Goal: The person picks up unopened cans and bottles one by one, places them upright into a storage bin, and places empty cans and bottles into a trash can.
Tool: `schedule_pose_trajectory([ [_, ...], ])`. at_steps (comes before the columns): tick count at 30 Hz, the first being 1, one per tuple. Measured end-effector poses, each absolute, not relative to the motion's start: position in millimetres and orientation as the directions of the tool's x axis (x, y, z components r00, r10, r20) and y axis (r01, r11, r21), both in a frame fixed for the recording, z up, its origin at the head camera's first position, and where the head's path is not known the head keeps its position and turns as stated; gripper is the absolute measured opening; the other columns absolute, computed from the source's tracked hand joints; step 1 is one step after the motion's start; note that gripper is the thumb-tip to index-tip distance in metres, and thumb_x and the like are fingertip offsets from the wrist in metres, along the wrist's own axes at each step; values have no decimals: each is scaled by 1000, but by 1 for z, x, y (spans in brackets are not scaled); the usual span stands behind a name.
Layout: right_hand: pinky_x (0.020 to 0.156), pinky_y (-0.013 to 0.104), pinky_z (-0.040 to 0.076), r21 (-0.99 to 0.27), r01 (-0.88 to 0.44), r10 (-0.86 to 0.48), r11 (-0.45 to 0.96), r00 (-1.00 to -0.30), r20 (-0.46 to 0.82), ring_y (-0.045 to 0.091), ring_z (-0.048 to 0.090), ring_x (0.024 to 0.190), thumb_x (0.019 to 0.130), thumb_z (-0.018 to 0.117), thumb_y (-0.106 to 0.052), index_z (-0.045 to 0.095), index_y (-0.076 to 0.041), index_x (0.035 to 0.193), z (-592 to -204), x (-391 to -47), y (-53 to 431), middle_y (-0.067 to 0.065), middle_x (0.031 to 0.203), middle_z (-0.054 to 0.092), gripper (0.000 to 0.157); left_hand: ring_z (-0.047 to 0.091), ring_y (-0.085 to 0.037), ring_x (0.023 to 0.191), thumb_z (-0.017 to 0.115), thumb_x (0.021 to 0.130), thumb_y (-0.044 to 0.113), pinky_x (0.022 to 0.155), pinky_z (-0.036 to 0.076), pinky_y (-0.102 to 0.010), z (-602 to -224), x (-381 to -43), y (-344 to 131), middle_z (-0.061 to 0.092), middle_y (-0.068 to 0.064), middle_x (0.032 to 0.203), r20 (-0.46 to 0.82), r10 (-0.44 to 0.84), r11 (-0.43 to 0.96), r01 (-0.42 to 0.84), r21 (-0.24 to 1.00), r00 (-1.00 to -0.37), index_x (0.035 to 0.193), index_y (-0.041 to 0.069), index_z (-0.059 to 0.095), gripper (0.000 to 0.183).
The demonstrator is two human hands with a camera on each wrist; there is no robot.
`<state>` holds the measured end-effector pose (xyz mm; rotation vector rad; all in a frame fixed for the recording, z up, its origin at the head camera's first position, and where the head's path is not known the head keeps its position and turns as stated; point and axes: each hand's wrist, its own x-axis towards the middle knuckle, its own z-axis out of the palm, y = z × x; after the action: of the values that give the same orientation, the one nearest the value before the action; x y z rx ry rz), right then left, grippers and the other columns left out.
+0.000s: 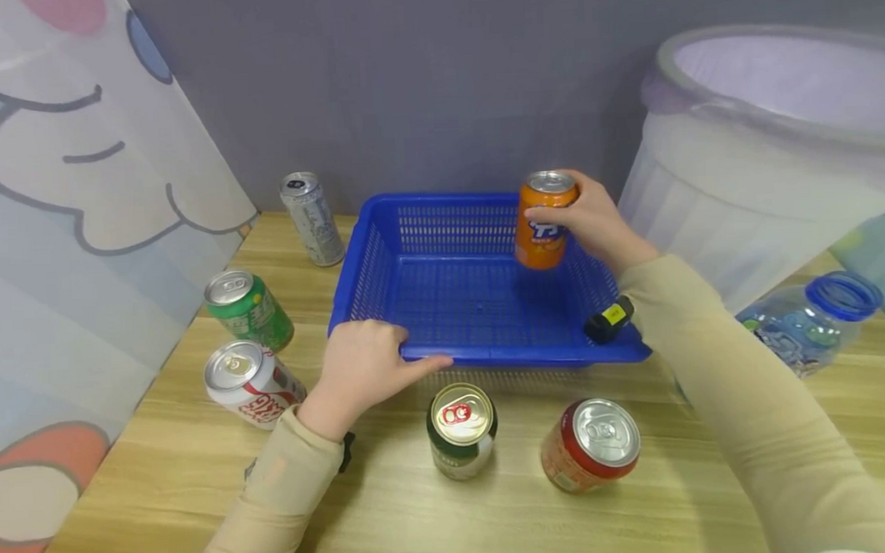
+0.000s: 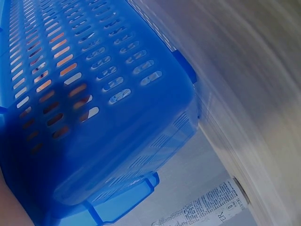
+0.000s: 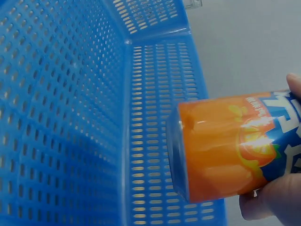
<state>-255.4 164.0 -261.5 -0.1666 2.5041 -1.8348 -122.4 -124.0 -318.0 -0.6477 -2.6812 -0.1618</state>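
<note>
An orange soda can (image 1: pixel 546 221) is upright in my right hand (image 1: pixel 590 223), which grips it near the top above the right back part of a blue plastic basket (image 1: pixel 484 354). From the right wrist view, the can's base (image 3: pixel 178 155) hangs apart from the basket's slotted wall (image 3: pixel 157 84). With my left hand (image 1: pixel 364 360) I hold the basket's near left corner, the thumb lying along the front rim. The left wrist view looks at the basket's outer side (image 2: pixel 127 132); the curled fingers are mostly hidden there.
Left of the basket stand a silver can (image 1: pixel 314 221), a green can (image 1: pixel 252 311) and a white-and-red can (image 1: pixel 256 386). In front are a dark green can (image 1: pixel 462 434) and a red can (image 1: pixel 590 444). At right are a white bin (image 1: pixel 752 160) and a clear blue-rimmed jar (image 1: pixel 806 328).
</note>
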Motion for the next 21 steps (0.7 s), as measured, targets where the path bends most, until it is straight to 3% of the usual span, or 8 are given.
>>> schedule_pose_trajectory([
  [6, 103, 44, 38, -918, -72, -89, 390, -995, 41, 29, 49, 115, 80, 75, -13, 37, 0, 138, -267, -261, 164, 19, 131, 48, 71, 25, -8, 40, 64, 69, 72, 37, 23, -24, -318, -124, -124, 23, 11, 45, 378, 415, 889, 457, 26, -828, 49, 23, 27, 65],
  [16, 97, 47, 42, -804, -157, -116, 573, -987, 110, 32, 53, 111, 70, 83, -15, 42, 2, 124, -274, -265, 163, 20, 121, 53, 70, 27, -9, 40, 64, 69, 72, 37, 23, -24, -317, -123, -125, 23, 10, 45, 371, 408, 892, 451, 33, -834, 48, 22, 28, 65],
  [21, 97, 49, 42, -739, -168, -127, 652, -986, 113, 34, 53, 112, 68, 84, -19, 44, 0, 125, -276, -267, 164, 21, 121, 54, 72, 28, -8, 40, 56, 71, 77, 37, 24, -24, -316, -124, -125, 24, 11, 45, 365, 412, 891, 453, 33, -835, 48, 23, 29, 65],
])
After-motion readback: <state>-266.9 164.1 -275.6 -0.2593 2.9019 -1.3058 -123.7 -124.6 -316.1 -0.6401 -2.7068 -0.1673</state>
